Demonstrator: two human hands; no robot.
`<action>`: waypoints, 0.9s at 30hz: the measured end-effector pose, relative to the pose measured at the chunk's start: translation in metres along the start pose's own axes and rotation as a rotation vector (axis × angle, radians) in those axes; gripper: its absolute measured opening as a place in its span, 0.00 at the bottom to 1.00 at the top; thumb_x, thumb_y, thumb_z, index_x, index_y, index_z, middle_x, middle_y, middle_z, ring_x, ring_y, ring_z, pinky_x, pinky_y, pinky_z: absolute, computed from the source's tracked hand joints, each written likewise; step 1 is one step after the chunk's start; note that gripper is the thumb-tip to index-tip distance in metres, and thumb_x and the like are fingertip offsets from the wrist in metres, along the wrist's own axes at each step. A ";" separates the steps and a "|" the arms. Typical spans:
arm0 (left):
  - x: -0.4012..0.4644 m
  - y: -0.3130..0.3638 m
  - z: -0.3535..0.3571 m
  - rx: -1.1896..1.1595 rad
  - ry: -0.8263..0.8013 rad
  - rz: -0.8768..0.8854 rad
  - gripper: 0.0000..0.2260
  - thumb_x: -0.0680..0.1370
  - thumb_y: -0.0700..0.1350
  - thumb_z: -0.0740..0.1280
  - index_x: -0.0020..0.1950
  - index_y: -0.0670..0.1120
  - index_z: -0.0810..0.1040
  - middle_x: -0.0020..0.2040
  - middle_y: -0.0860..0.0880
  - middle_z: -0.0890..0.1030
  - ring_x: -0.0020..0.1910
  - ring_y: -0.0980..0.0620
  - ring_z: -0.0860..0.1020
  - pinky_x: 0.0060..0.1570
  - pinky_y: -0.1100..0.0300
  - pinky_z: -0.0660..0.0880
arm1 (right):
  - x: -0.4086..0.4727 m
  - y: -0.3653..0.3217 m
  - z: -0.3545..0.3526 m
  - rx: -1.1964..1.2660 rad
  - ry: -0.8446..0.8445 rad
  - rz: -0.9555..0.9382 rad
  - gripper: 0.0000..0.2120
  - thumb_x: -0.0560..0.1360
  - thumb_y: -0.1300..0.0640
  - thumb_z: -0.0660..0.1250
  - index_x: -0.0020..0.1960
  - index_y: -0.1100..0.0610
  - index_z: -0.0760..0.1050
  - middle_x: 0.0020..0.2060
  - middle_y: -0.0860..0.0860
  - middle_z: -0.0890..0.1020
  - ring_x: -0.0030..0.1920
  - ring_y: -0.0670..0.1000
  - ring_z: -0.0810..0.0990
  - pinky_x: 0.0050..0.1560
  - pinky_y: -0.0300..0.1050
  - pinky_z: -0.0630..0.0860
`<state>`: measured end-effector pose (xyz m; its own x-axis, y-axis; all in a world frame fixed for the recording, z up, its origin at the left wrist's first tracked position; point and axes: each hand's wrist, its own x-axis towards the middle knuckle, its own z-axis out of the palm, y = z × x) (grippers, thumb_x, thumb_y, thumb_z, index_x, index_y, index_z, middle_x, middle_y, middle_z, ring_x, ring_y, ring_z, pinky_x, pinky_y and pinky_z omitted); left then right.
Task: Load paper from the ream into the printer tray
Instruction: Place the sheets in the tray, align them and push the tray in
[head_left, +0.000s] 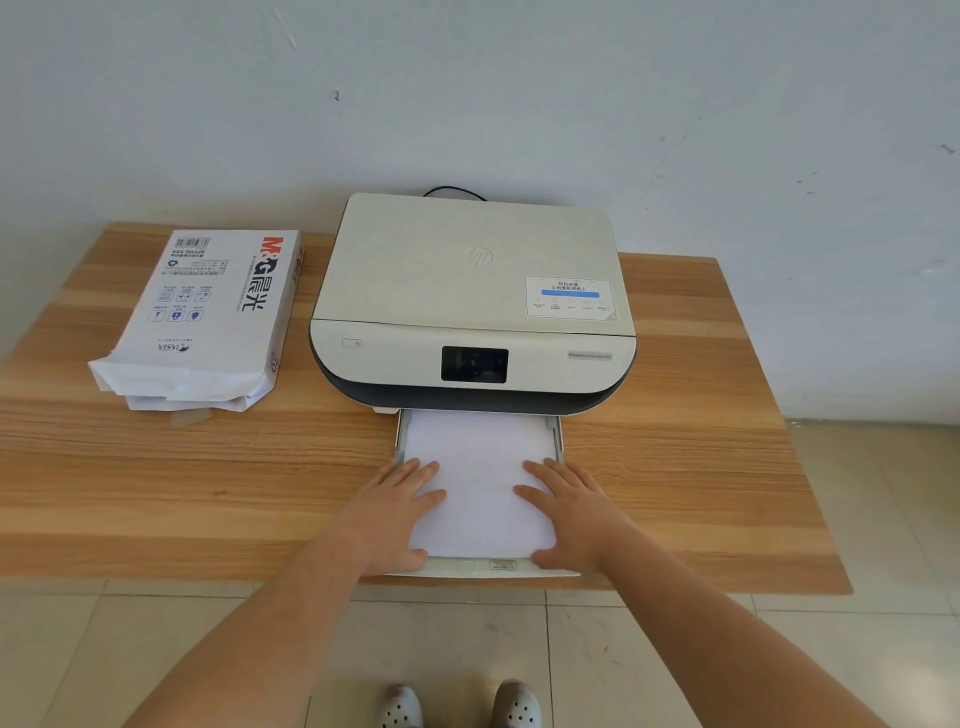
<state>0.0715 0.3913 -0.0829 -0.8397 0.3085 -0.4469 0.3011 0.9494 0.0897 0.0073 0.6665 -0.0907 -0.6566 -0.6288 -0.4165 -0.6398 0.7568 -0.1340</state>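
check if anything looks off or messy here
Mostly tidy. The ream lies at a slant, its near end torn open and crumpled, with a clear scrap beside it. The paper sits flat in the pulled-out tray.

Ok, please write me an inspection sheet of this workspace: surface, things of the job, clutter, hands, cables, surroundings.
Surface: wooden table, striped grain, against a wall.
Job's things: opened paper ream lies flat at the table's left, torn end toward the person. Printer at centre, lid closed, screen dark. Paper tray pulled out toward the person, white paper stack lying in it.
Clutter: clear wrapper scrap by the ream's torn end.
Hands: left hand and right hand rest flat, fingers spread, on the stack's near corners; neither grips anything.
Cables: one black cable behind the printer.
Surroundings: pale scuffed wall, tiled floor, the person's shoes.
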 end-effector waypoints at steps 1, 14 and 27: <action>0.000 -0.001 0.001 -0.008 0.001 -0.001 0.35 0.73 0.60 0.60 0.77 0.56 0.51 0.78 0.51 0.40 0.76 0.51 0.39 0.73 0.53 0.37 | 0.000 0.000 0.000 0.008 0.001 0.004 0.41 0.69 0.37 0.64 0.77 0.45 0.51 0.78 0.49 0.46 0.77 0.52 0.41 0.75 0.51 0.36; -0.001 0.001 0.003 -0.033 0.000 0.009 0.35 0.74 0.59 0.60 0.77 0.54 0.50 0.78 0.51 0.39 0.76 0.52 0.39 0.75 0.53 0.39 | -0.005 -0.005 0.005 0.024 0.017 0.026 0.39 0.70 0.39 0.63 0.77 0.45 0.52 0.78 0.48 0.46 0.77 0.52 0.42 0.73 0.51 0.34; -0.005 0.001 0.005 -0.045 0.003 -0.005 0.34 0.74 0.59 0.59 0.77 0.56 0.49 0.78 0.51 0.38 0.76 0.52 0.38 0.75 0.51 0.39 | -0.008 -0.007 0.006 0.036 -0.010 0.039 0.39 0.71 0.39 0.63 0.77 0.43 0.49 0.78 0.47 0.44 0.77 0.50 0.40 0.74 0.54 0.34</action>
<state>0.0782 0.3906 -0.0846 -0.8428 0.3035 -0.4445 0.2760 0.9527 0.1271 0.0190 0.6676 -0.0915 -0.6770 -0.5967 -0.4308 -0.5988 0.7869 -0.1491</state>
